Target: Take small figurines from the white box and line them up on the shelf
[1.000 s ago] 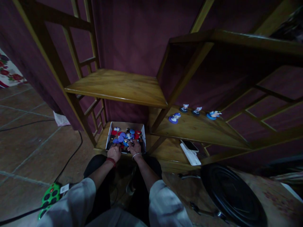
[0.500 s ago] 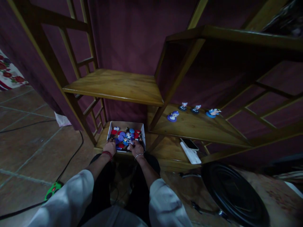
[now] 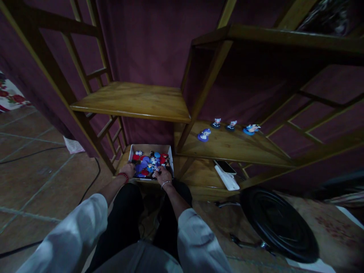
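On the low shelf a shallow white cardboard box [image 3: 171, 153] holds many small figurines and round bases in red, purple and blue. My left hand [image 3: 129, 170], with a red bead bracelet, is at the box's front left corner, its fingers closed over the rim. Over the box's front right part is my right hand [image 3: 164, 175], a thin bracelet on its wrist. Its thumb and fingers pinch a small figurine [image 3: 157, 169], partly hidden by them.
To the right, on a higher shelf board [image 3: 227, 146], stand a purple-haired figurine [image 3: 204, 135], two dark-based figurines and a blue-based figurine [image 3: 251, 129]. A phone [image 3: 224, 167] and a white object [image 3: 227, 179] lie below. A black round stool [image 3: 280, 223] is at lower right.
My left hand has drawn back left from inside the box to its corner. My right hand stays over the figurines. The whole view has shifted slightly.
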Demonstrator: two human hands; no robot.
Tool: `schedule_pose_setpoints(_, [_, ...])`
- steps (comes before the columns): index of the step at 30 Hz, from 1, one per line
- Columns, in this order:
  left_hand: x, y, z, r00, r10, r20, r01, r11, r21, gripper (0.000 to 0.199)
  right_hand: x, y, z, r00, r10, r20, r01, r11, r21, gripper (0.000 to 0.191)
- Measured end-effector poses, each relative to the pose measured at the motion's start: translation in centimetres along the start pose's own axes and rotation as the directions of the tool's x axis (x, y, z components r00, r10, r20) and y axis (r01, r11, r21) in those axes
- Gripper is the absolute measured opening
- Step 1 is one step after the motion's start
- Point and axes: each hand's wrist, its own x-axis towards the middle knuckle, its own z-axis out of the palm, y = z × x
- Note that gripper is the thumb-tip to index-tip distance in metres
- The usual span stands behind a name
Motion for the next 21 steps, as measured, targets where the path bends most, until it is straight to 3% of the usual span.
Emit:
schedule_pose_setpoints(5, [0.6, -0.6, -0.7, 1.000, 0.001, -0.032, -0.004, 0.995, -0.095, 0.024, 0.0, -0.1, 0.0, 1.000, 0.003, -0.003, -0.003, 1.000, -0.011, 0.027])
schedule_pose_setpoints(14, [1.0, 0.4, 0.4, 0.998, -0.008, -0.067, -0.010, 0.964, -0.266, 0.024, -0.2, -0.3, -0.2, 1.000, -0.005, -0.010, 0.005, 1.000, 0.005, 0.025])
schedule_pose_setpoints(21, [0.9, 0.9, 1.3, 0.997, -0.054, -0.053, 0.039, 0.967, -0.250, 0.027, -0.1, -0.3, -0.1, 1.000, 0.011, 0.002, -0.011, 1.000, 0.002, 0.025])
